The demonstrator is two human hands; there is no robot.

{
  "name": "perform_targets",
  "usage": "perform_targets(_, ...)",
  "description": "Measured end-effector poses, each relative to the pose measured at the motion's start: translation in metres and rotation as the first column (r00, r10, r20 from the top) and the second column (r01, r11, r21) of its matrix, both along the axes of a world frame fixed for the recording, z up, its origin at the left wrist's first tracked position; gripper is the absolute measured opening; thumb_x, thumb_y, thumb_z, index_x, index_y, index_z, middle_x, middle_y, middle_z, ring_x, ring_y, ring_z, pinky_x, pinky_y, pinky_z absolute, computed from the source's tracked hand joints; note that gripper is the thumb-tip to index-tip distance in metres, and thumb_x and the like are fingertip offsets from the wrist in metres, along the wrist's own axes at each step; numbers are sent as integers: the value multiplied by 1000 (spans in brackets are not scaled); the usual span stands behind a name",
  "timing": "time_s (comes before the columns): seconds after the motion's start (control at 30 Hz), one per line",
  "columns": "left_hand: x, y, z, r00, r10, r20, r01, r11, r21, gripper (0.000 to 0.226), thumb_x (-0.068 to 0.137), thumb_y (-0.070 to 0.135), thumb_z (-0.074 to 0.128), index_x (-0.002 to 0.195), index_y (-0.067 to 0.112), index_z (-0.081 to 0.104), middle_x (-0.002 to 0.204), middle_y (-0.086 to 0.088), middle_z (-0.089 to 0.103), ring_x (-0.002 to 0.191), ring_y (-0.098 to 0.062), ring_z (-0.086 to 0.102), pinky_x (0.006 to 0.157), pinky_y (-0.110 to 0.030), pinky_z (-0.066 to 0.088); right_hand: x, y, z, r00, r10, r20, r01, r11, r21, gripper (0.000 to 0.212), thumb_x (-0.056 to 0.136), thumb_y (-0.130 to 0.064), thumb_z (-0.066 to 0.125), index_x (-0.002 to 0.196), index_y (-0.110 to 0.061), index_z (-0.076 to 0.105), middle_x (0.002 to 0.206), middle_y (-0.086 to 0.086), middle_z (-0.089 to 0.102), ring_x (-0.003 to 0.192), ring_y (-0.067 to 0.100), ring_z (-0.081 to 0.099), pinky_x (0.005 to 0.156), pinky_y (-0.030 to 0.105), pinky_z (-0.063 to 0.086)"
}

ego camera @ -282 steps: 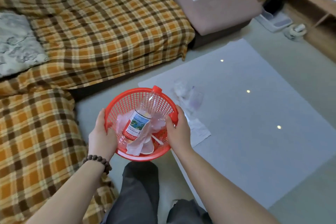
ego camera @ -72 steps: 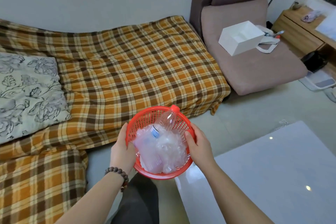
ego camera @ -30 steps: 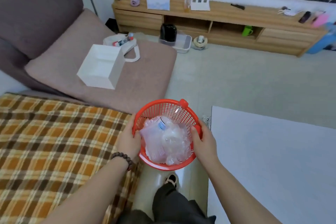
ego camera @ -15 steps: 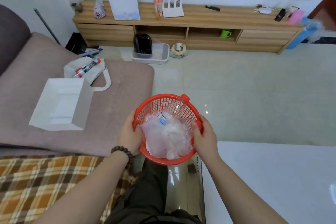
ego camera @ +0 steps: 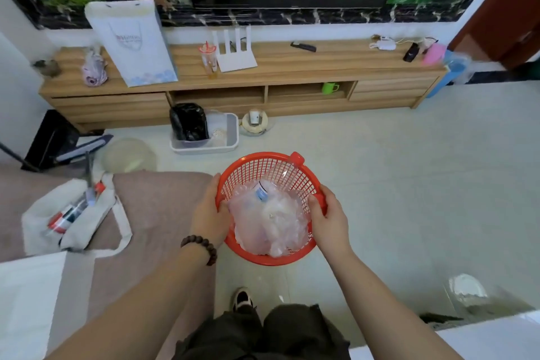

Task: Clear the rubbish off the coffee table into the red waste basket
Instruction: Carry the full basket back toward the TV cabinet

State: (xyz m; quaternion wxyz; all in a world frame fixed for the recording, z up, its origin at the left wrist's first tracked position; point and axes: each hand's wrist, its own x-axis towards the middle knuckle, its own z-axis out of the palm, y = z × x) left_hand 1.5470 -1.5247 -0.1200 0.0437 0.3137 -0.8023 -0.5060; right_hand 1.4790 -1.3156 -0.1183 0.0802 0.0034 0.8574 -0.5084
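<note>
Both hands are on the red waste basket [ego camera: 270, 207], one on each side: the left hand [ego camera: 209, 215] has its thumb hooked over the rim and its fingers wrapped round the outside wall, and the right hand [ego camera: 328, 221] grips the opposite rim at the small red handle, thumb inside, fingers curled underneath. Between the two hands, carried out in front of the person's waist and well above the floor [ego camera: 394, 184], the basket hangs about level. Inside it a crumpled clear plastic bag [ego camera: 268, 222] fills most of the space between the palms, and a clear plastic bottle [ego camera: 285, 174] lies slantwise on top, its long axis running from near the left hand up and away to the far rim, where its red cap [ego camera: 297, 158] pokes out on the side beyond the right hand. Only a pale corner of the bench [ego camera: 496, 336] shows, low and behind the right forearm, so I can't tell whether any rubbish remains on it. The clearing looks finished to me, and neither hand is the nearer one: each holds its own side, so setting the basket down would call for both lowering together to keep the bottle from tipping out over that far edge.
</note>
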Motion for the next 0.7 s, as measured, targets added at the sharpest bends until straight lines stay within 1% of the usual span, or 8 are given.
perform_targets(0.1, -46, 0, 5, 998, -56, 10, 56, 998, 0, 56, 94, 18, 40, 145, 32, 22, 134, -1, 49, 112, -21, 51, 91, -39, 44, -38, 0, 2, 999, -46, 21, 46, 999, 12, 36, 95, -35, 45, 129, -23, 50, 121, -5, 59, 109, 12, 55, 94, 29, 46)
perform_targets(0.13, -61, 0, 4, 998, -68, 18, 68, 998, 0, 56, 94, 19, 40, 145, 32, 21, 135, -1, 48, 112, -21, 50, 91, -38, 43, -50, 1, 2, 998, -60, 28, 59, 998, 17, 38, 95, -35, 45, 131, -22, 49, 124, -4, 58, 112, 14, 55, 96, 32, 46)
perform_targets(0.27, -123, 7, -2, 996, -82, 38, 83, 996, -21, 55, 95, 15, 39, 145, 30, 22, 137, -2, 48, 111, -18, 49, 82, -26, 37, -105, 9, -1, 995, -96, 40, 95, 995, 35, 40, 95, -38, 44, 132, -25, 47, 128, -3, 57, 114, 15, 55, 96, 32, 47)
perform_targets(0.33, -158, 12, -7, 995, -87, 42, 88, 996, -21, 54, 95, 15, 39, 144, 30, 23, 136, -2, 49, 108, -17, 49, 81, -25, 36, -137, 14, -5, 993, -106, 47, 104, 994, 45, 40, 95, -40, 43, 132, -25, 47, 129, -4, 57, 114, 14, 55, 95, 32, 47)
perform_targets(0.4, -196, 18, -14, 996, -78, 43, 79, 997, -25, 54, 95, 14, 40, 144, 30, 25, 132, -2, 52, 99, -13, 49, 80, -24, 38, -174, 21, -10, 993, -109, 50, 106, 993, 52, 40, 95, -42, 43, 132, -26, 47, 129, -3, 57, 112, 12, 55, 93, 29, 46)
perform_targets(0.47, -237, 27, -21, 997, -63, 41, 64, 997, -35, 55, 93, 12, 42, 144, 30, 27, 127, -3, 56, 90, -10, 48, 73, -18, 39, -216, 31, -15, 993, -102, 55, 99, 993, 61, 41, 95, -43, 42, 132, -27, 46, 130, -4, 56, 112, 11, 54, 93, 30, 46)
perform_targets(0.6, -325, 58, -26, 997, -39, 63, 42, 998, -36, 55, 94, 13, 41, 144, 30, 27, 123, -4, 58, 85, -12, 50, 66, -19, 39, -310, 61, -20, 992, -76, 96, 67, 994, 87, 43, 94, -47, 41, 134, -29, 43, 131, -4, 55, 115, 15, 54, 93, 31, 46)
perform_targets(0.7, -384, 82, -23, 998, -14, 65, 18, 999, -50, 54, 94, 13, 41, 143, 30, 28, 122, -6, 59, 87, -15, 51, 69, -22, 42, -375, 84, -18, 994, -34, 102, 25, 996, 88, 44, 94, -49, 42, 133, -29, 43, 130, -6, 55, 110, 11, 54, 89, 28, 45)
